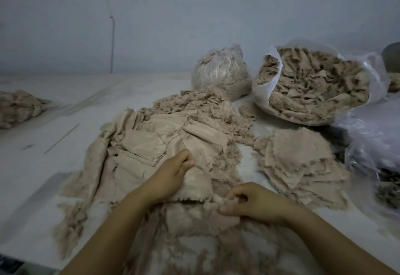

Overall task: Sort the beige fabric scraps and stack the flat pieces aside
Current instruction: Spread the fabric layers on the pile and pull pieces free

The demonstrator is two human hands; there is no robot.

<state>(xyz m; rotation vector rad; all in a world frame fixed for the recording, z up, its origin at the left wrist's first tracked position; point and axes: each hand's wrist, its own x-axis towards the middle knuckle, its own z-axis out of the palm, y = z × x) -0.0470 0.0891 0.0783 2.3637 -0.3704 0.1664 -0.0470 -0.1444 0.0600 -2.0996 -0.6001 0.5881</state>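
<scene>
From the head view, a white table (54,166) runs to a pale wall, and most of its middle is covered by a heap of beige scraps (155,142), some smooth and flat, some frayed and fluffy. The left hand (173,172) lies on the near part of that heap, fingers curled, pinching a fold of a flat piece (192,179) whose ragged lower edge runs just in front of the wrist. The right hand (251,201) sits close beside it, a little nearer the table's front edge, fingertips drawn together on a small frayed scrap (218,202); the grip is narrow, thumb and fingers closed on the cloth. More loose fluffy bits (69,229) trail along the front left.

To the right of the hands, set apart from the heap by a strip of bare table, lies a stack of flat pieces (300,162), fanned and overlapping. Behind it an open plastic bag (311,84) on its side shows a full load of crumpled scraps. Left of that stands a tied bag (220,73), also stuffed with beige cloth. Crumpled clear plastic (372,136) sits at the far right edge. At the far left, well apart from everything else, another small pile (19,108) of the same cloth rests on the table.
</scene>
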